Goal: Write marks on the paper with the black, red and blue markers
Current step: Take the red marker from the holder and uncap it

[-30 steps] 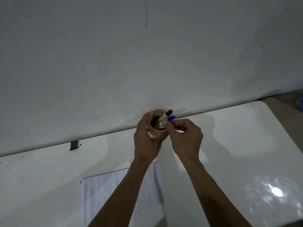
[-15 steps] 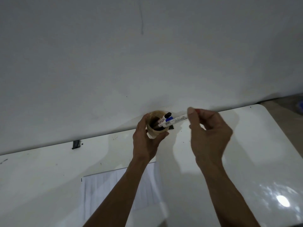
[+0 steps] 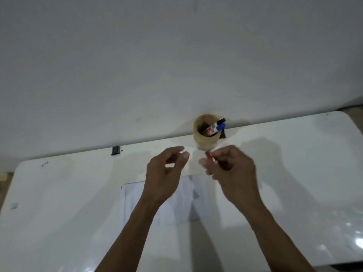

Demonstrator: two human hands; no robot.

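Two markers left in cup: the black marker (image 3: 221, 121) and the blue marker (image 3: 220, 126) lean against the right side of the tan cup (image 3: 206, 141), which stands at the far edge of the desk (image 3: 294, 173) by the wall.
Just changed: half a second ago the left hand gripped the cup and the right hand was drawing a marker out by its red end; now both hands are off the cup and nearer the person, above the top edge of the paper (image 3: 176, 203).
Right hand (image 3: 229, 169): curled around the red marker (image 3: 209, 156), of which only the red tip shows past the fingers; motion blur hides the barrel.
Left hand (image 3: 165, 173): holds nothing, fingers loosely spread, thumb and forefinger pointing at the red tip and close to it.
Meaning for task: the red marker is out of the cup, and the hands look set to pull its cap off, a judgement from their pose.
Paper: flat on the desk, partly under both forearms; no marks can be made out on it in this dim view.
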